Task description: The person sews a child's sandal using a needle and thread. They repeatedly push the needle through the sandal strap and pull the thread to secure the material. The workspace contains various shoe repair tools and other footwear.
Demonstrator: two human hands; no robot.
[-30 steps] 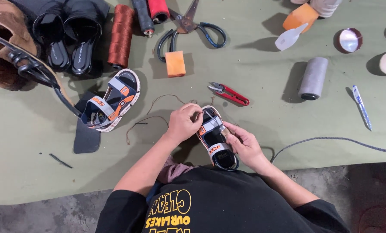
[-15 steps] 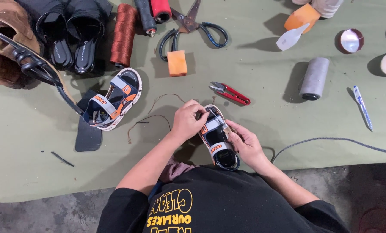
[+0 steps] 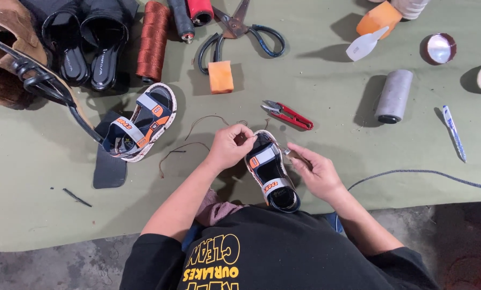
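I have the small navy sandal with grey and orange straps (image 3: 270,174) in front of me at the near edge of the green cloth (image 3: 332,156), heel toward my body and toe pointing away. My left hand (image 3: 231,146) is closed in a pinch at the toe end, fingers together on what looks like a thread or needle, though I cannot make out which. My right hand (image 3: 317,171) lies along the sandal's right side, fingers pressed against its edge and steadying it. From how things lie, I judge the stitching at the toe to be under way and not finished: loose brown thread (image 3: 197,134) trails on the cloth beside the left hand, and the matching sandal (image 3: 138,126) sits on an iron shoe last (image 3: 41,86) to the left, untouched. Compared with half a second ago, the left hand has shifted slightly toward the toe tip and the right hand has slid a little further out along the side; the sandal itself has barely moved. Further out lie red thread snips (image 3: 289,114), an orange block (image 3: 220,77), large scissors (image 3: 235,29), a rust-brown thread spool (image 3: 153,40) and a grey spool (image 3: 393,95).
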